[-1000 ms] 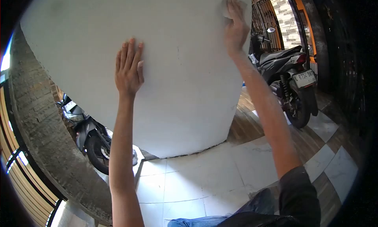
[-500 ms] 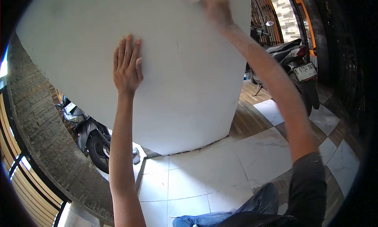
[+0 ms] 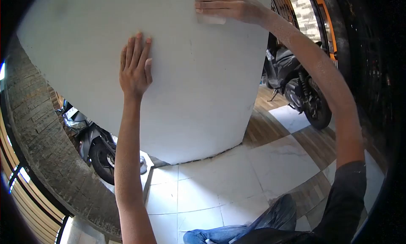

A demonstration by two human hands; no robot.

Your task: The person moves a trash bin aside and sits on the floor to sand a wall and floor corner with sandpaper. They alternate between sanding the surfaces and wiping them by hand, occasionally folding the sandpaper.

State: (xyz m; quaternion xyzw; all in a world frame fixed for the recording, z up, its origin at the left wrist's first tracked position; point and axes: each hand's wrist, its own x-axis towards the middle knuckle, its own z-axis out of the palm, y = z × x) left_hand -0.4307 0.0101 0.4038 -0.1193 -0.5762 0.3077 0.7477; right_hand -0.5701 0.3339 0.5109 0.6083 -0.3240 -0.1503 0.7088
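Observation:
My left hand (image 3: pixel 135 70) lies flat against a pale grey wall panel (image 3: pixel 182 96), fingers pointing up and the thumb a little apart; it holds nothing. Higher up and to the right, my right hand (image 3: pixel 228 8) presses a thin, pale rectangular sheet that looks like sandpaper (image 3: pixel 213 19) against the same surface. The sheet shows above and below the fingers, which lie side by side across it, pointing left. Fine vertical marks run down the panel between the two hands.
A motorcycle (image 3: pixel 296 79) stands behind the panel on the right, and another motorcycle (image 3: pixel 99 148) at the lower left. A stone-clad wall (image 3: pixel 50 134) runs along the left. Below are white and wood-patterned floor tiles (image 3: pixel 198 189) and my jeans-clad leg (image 3: pixel 270 218).
My right hand, blurred earlier, has moved slightly down and now shows clearly with the sheet under it. The right elbow has swung outward to the right. My left hand stays in place.

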